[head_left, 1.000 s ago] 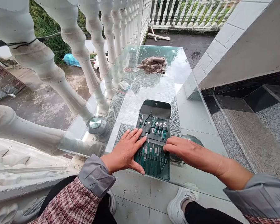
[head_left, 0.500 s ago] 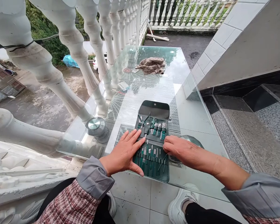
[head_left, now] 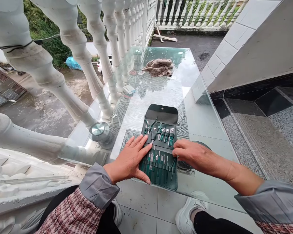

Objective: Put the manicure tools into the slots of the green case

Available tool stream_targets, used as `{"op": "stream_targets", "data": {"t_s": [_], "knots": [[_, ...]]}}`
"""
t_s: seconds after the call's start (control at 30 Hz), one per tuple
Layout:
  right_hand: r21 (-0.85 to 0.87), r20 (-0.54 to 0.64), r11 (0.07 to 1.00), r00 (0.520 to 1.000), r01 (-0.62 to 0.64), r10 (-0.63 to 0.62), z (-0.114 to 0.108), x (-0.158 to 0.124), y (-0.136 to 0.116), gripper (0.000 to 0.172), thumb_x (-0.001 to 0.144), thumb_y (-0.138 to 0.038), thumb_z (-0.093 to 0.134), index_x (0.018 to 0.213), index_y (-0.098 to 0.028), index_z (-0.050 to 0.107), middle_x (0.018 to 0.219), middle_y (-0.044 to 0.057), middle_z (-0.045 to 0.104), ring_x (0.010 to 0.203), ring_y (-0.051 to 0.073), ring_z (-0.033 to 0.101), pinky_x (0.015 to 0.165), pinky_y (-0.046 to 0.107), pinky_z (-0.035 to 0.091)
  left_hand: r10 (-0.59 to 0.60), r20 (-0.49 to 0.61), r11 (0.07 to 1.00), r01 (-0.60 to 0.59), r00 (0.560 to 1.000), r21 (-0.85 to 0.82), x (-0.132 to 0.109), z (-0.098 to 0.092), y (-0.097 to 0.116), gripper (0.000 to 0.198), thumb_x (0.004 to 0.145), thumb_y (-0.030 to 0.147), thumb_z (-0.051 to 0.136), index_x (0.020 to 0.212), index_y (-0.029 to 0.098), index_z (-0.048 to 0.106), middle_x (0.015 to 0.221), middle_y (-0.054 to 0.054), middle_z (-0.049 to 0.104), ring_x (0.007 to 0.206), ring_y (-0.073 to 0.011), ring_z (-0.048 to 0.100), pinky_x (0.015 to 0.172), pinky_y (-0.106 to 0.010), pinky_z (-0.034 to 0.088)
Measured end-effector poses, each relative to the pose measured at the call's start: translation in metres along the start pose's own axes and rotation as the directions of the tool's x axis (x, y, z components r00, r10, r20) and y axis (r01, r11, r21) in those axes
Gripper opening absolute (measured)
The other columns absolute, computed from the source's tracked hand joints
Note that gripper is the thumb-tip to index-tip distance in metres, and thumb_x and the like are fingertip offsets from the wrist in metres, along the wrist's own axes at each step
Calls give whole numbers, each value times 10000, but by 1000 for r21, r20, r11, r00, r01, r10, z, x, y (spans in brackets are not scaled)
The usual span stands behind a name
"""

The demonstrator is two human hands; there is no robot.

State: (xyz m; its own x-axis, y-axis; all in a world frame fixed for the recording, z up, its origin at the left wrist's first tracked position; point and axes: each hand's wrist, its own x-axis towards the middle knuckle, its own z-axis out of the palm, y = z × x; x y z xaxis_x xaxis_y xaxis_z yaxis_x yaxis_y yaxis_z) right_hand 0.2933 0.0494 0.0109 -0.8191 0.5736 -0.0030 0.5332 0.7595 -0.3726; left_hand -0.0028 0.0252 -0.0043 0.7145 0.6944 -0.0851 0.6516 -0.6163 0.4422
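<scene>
A dark green manicure case (head_left: 161, 113) lies unfolded on the glass table. Its upper part holds cuticle nippers (head_left: 150, 123), small scissors (head_left: 160, 126) and several nail clippers (head_left: 171, 136). Slim metal tools (head_left: 158, 162) stand under a strap in the lower part. My left hand (head_left: 130, 159) lies spread across the case's left edge, fingers apart. At the right edge, my right hand (head_left: 191, 152) has its fingers pinched together just above a thin, tilted tool (head_left: 173, 170). Whether the fingertips grip this tool is hidden.
The glass table (head_left: 202, 125) stands beside a white balustrade (head_left: 75, 48). On it lie a brown cloth (head_left: 159, 67) and a small card (head_left: 129, 89). A round metal-capped table support (head_left: 100, 131) is at the left. Stone steps (head_left: 263, 136) rise on the right.
My right hand has shifted slightly up and to the right along the case's edge. My left hand stays in place on the case.
</scene>
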Motion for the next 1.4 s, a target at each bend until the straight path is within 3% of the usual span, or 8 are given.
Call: {"op": "stream_targets", "data": {"t_s": [0.23,0.53,0.77,0.97,1.07,1.2,1.4], "knots": [[-43,49,999,999,10,-8,-3,3,-2,179,899,-63,464,775,-182,515,810,9,508,722,142,408,607,253,276,-11,19,1000,11,1000,3,2,0,1,1207,601,865,639,1494,109,339,1572,-273,218,1477,-422,177,1177,-631,131],[-277,-95,959,992,53,-82,-1,-11,13,301,845,78,363,802,-165,536,793,31,518,704,158,394,627,274,309,-12,29,1000,13,1000,-1,1,0,-1,1226,601,876,622,1504,103,324,1582,-264,194,1483,-421,151,1178,-630,128],[-278,-115,956,986,88,-124,-1,-14,13,287,885,37,397,836,-165,595,810,44,566,724,172,445,663,286,356,-14,30,1000,14,999,4,2,-1,0,1210,612,868,624,1500,101,333,1582,-262,188,1483,-415,158,1177,-630,133],[-310,-224,950,974,-29,-43,-13,-40,37,245,922,-27,425,875,-168,620,899,80,620,811,192,506,709,294,397,-17,25,1000,18,1000,-9,1,-2,0,1190,603,834,675,1497,121,346,1579,-260,207,1476,-430,166,1168,-643,153],[-340,-188,940,982,-40,-26,-16,-48,40,266,931,-34,415,876,-176,633,870,71,631,796,193,513,697,301,392,-22,6,999,22,1000,-24,1,-1,0,1179,604,825,686,1503,146,338,1580,-252,215,1476,-427,170,1166,-646,158],[-393,-159,919,987,-38,-27,-14,-47,41,295,936,-29,403,848,-175,644,875,80,647,807,201,533,707,319,404,-47,6,998,47,999,-30,2,0,-1,1196,602,825,688,1499,115,340,1573,-267,216,1473,-432,175,1164,-651,161],[-393,-227,918,973,-58,-36,-7,-47,50,276,940,-37,406,912,-147,658,975,117,672,943,236,581,801,366,481,-71,-6,997,70,997,-30,2,1,1,1200,595,820,699,1496,112,340,1575,-260,221,1474,-430,171,1168,-646,169]]}}
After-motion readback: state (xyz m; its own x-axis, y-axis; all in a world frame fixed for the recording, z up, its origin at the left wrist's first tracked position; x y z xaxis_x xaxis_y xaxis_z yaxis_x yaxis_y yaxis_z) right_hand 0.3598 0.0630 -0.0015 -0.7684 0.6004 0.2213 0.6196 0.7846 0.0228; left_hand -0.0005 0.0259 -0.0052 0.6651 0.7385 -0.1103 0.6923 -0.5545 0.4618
